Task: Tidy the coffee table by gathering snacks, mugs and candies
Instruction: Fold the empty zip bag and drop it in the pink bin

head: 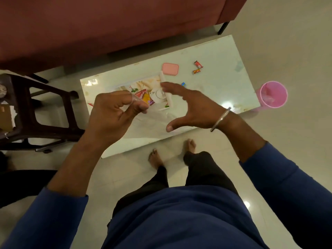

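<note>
**Snacks, mug and candies spread over the bench, clear wrap in my left fingers**

Snack packet, red and yellow, lies on a tray at the left half of the bench. White mug sits on the same tray, just right of the packet, partly hidden behind my hands. Tray's right rim shows as a white strip running toward the near edge.

Candies: two red-orange wrapped ones near the far edge, right of centre, close together. A blue-wrapped one sits nearer the middle, just past my right fingertips. Pink flat box is near the far edge, touching or just beside the tray's far right corner; can't tell which.

Left hand is above the bench's near left part, fingers curled, thumb and forefinger pinching a clear plastic wrap. What the wrap contains, can't tell.

Right hand hovers over the middle of the bench, fingers spread wide and straight, thumb out, holding nothing. Metal bangle on that wrist.

Off the bench: pink bin on the floor past the right edge, dark stool past the left edge, maroon sofa along the far side. I'm standing barefoot at the near edge.
</note>
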